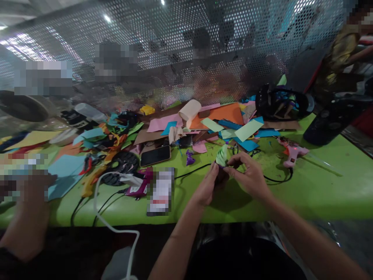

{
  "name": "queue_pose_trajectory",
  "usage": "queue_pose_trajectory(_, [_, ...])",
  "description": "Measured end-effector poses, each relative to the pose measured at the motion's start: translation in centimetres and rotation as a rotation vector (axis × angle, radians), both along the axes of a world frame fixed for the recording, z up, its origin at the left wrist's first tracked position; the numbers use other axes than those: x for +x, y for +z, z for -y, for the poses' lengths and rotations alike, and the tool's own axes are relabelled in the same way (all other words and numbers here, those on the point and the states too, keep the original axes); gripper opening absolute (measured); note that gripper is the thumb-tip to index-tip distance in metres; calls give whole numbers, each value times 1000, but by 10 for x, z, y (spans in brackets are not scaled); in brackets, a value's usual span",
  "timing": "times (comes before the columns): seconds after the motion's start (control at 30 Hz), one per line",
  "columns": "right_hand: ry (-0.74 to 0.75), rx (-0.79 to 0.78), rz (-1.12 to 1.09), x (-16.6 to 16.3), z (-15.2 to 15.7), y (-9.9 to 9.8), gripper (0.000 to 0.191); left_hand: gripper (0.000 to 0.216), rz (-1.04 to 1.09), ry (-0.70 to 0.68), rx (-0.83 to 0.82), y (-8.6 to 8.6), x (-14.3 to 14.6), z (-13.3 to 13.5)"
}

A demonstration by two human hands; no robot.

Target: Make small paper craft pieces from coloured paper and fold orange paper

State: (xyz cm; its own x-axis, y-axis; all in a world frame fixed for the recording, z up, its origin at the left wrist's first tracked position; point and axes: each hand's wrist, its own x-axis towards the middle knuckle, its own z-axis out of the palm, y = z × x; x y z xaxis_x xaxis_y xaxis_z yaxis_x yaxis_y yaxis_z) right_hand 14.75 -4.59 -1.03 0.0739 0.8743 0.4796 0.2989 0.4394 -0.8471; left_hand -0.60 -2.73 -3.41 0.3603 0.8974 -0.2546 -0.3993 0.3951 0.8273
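Both my hands meet over the green table [314, 186] near its front edge. My left hand [207, 186] is closed around the lower, dark part of a small paper craft piece [222, 155] with green and white folds. My right hand [250, 175] pinches the same piece from the right, thumb and fingers pressed together at its base. The folded top sticks up above my fingers. A small purple paper scrap [190, 158] lies just left of my hands.
A pink glue gun [291, 152] with a black cable lies to the right. A phone [155, 155], coloured paper scraps, an orange sheet [224, 113], a paper roll [190, 110] and a black basket [279, 102] crowd the back. Another person's arm [26, 217] rests at left. A perforated screen stands behind.
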Motion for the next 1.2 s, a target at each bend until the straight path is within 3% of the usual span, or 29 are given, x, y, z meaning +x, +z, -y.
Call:
queue_pose_trajectory(0.23, [45,-40,-68,2,1,1,10,55,-10,-37,-101,8,0,0])
queue_pose_trajectory(0.37, [15,22,58,2,1,2,16,58,-28,-29,-86,12,2,-1])
queue_pose_trajectory(0.6, [-4,56,105,2,-2,-1,9,55,6,-78,-5,4,3,-3])
queue_pose_trajectory(0.97, [44,-3,43,3,-1,1,11,55,-26,-57,-35,5,1,-2])
queue_pose_trajectory(1.2, [0,21,61,1,1,4,13,57,-62,-42,-58,5,2,-1])
